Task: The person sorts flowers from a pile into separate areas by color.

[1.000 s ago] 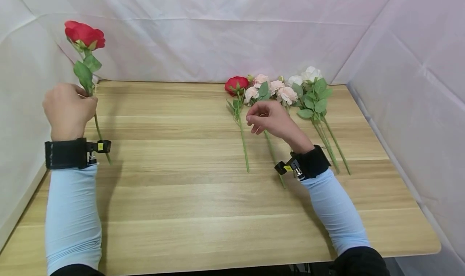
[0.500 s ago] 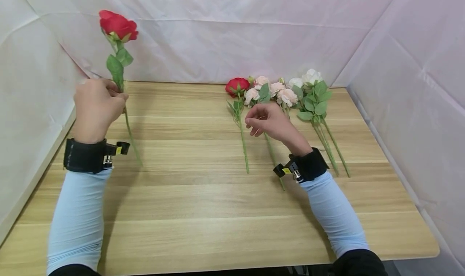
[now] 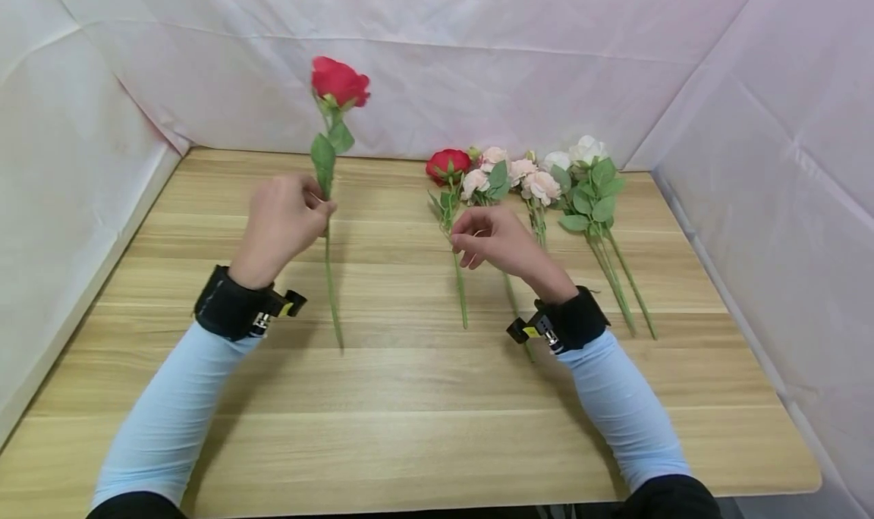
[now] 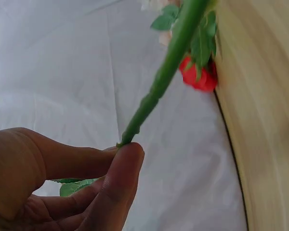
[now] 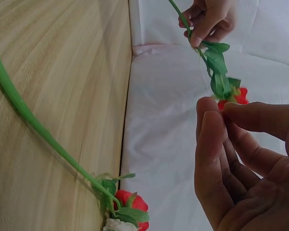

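My left hand (image 3: pixel 283 219) pinches the green stem of a red rose (image 3: pixel 340 83) between thumb and fingers. The rose stands upright above the table, its bloom against the back cloth. In the left wrist view the thumb and index finger meet on the stem (image 4: pixel 159 86). My right hand (image 3: pixel 498 242) hovers with fingers loosely bent and nothing between them, over the stems of the lying flowers. A second red rose (image 3: pixel 448 166) lies just beyond it, its stem toward the front. In the right wrist view the held rose's bloom (image 5: pixel 241 96) is partly hidden behind my right fingertips.
Pale pink roses (image 3: pixel 542 187) lie right of the second red rose, and white roses (image 3: pixel 587 149) farther right, all along the back of the wooden table (image 3: pixel 410 428). White cloth walls (image 3: pixel 437 71) enclose the back and sides.
The left hand has carried the red rose from the far left toward the middle, first rising slightly, then lowering. The right hand has drifted slightly left and toward the front, still holding nothing.
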Motion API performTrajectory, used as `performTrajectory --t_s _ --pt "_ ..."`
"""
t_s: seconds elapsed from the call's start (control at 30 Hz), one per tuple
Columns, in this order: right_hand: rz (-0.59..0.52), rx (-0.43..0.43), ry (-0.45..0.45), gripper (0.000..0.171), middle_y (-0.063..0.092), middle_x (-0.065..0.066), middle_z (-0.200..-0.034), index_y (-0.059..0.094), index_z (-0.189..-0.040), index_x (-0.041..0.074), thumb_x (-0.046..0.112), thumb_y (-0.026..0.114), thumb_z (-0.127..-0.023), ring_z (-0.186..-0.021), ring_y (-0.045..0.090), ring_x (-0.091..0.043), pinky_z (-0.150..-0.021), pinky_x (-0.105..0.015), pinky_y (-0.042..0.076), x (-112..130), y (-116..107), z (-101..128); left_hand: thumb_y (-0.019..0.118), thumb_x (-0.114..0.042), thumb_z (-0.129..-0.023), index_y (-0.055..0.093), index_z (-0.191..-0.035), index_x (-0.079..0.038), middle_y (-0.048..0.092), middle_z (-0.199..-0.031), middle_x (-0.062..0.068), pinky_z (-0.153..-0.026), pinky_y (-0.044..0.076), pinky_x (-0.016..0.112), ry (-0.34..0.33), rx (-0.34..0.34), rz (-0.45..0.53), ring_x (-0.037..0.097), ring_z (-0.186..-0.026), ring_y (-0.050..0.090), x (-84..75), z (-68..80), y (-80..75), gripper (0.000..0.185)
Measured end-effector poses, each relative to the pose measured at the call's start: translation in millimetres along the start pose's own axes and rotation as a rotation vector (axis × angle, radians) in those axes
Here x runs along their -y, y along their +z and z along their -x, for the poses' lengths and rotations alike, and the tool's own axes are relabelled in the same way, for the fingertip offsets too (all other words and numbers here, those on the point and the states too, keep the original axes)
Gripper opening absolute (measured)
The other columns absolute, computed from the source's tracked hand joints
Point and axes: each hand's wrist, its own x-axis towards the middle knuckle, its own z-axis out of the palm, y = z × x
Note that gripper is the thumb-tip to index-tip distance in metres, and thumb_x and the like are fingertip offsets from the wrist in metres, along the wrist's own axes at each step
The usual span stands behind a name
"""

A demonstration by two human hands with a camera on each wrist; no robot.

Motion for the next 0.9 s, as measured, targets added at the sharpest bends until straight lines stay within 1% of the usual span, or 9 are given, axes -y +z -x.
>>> performTrajectory --t_s 0.1,0.17,0.33,0.4,0.5,0.6,0.73,0.83,0.9 --pt "0.009 0.012 -0.008 0.016 0.071 -0.022 -0.096 0.069 -0.109 -0.003 0.011 0.064 -0.102 -0.080 0.072 -0.043 -0.070 -0.045 0.063 -1 4 0 0.071 -0.012 -0.093 0.075 -0.095 0.004 0.076 -0.080 0.018 -0.066 0.048 0.036 0.023 0.047 0.020 0.029 -0.066 0.071 -7.8 3.5 15.4 0.017" --pt "0.015 0.021 -0.010 0.016 0.070 -0.023 -0.096 0.069 -0.109 -0.002 0.011 0.064 -0.102 -0.080 0.072 -0.042 -0.072 -0.049 0.063 0 7 0 0.072 -0.013 -0.093 0.074 -0.094 0.004 0.076 -0.081 0.018 -0.064 0.049 0.036 0.043 0.069 0.024 0.028 -0.066 0.070 -12.0 6.2 25.3 0.017" --pt "0.021 0.049 -0.010 0.015 0.070 -0.027 -0.098 0.070 -0.107 -0.002 0.011 0.064 -0.101 -0.079 0.074 -0.040 -0.074 -0.057 0.061 1 16 -1 0.073 -0.015 -0.094 0.073 -0.094 0.002 0.076 -0.082 0.015 -0.068 0.051 0.039 0.073 0.125 0.047 0.027 -0.070 0.071 -21.1 13.4 45.4 0.017" --pt "0.023 0.062 -0.008 0.016 0.071 -0.025 -0.096 0.070 -0.108 -0.002 0.012 0.064 -0.102 -0.079 0.074 -0.041 -0.073 -0.057 0.061 1 20 -2 0.073 -0.016 -0.094 0.072 -0.095 0.001 0.076 -0.083 0.014 -0.068 0.052 0.038 0.078 0.151 0.062 0.025 -0.068 0.071 -24.9 16.4 50.8 0.016" --pt "0.037 0.085 -0.008 0.019 0.073 -0.020 -0.095 0.071 -0.110 -0.002 0.014 0.063 -0.102 -0.078 0.074 -0.040 -0.073 -0.058 0.061 1 27 -4 0.073 -0.016 -0.095 0.071 -0.094 -0.001 0.077 -0.082 0.012 -0.069 0.052 0.037 0.086 0.181 0.088 0.019 -0.062 0.071 -29.8 20.3 55.3 0.015" --pt "0.042 0.109 -0.002 0.021 0.074 -0.015 -0.094 0.072 -0.112 0.000 0.017 0.064 -0.102 -0.079 0.075 -0.040 -0.073 -0.057 0.061 3 35 -5 0.074 -0.015 -0.094 0.070 -0.094 -0.003 0.078 -0.081 0.010 -0.071 0.052 0.036 0.098 0.190 0.118 0.014 -0.056 0.070 -34.1 23.0 57.5 0.013" --pt "0.035 0.138 0.000 0.020 0.074 -0.021 -0.097 0.072 -0.112 0.003 0.019 0.068 -0.100 -0.081 0.075 -0.043 -0.074 -0.057 0.061 4 43 -3 0.075 -0.012 -0.093 0.070 -0.092 -0.004 0.078 -0.080 0.009 -0.070 0.051 0.035 0.102 0.188 0.161 0.011 -0.053 0.069 -40.0 26.5 58.0 0.010" --pt "0.036 0.155 -0.012 0.021 0.073 -0.026 -0.099 0.071 -0.111 0.004 0.020 0.072 -0.098 -0.082 0.074 -0.045 -0.073 -0.056 0.062 5 48 -3 0.075 -0.011 -0.093 0.069 -0.093 -0.004 0.077 -0.081 0.009 -0.064 0.053 0.033 0.096 0.203 0.193 0.012 -0.054 0.070 -45.0 29.5 57.9 0.009" --pt "0.034 0.161 -0.016 0.021 0.073 -0.025 -0.100 0.071 -0.110 0.004 0.020 0.074 -0.097 -0.081 0.074 -0.046 -0.072 -0.055 0.062 5 51 -2 0.074 -0.012 -0.094 0.069 -0.094 -0.004 0.076 -0.083 0.009 -0.060 0.054 0.032 0.090 0.216 0.209 0.013 -0.055 0.070 -48.3 31.4 58.3 0.010"
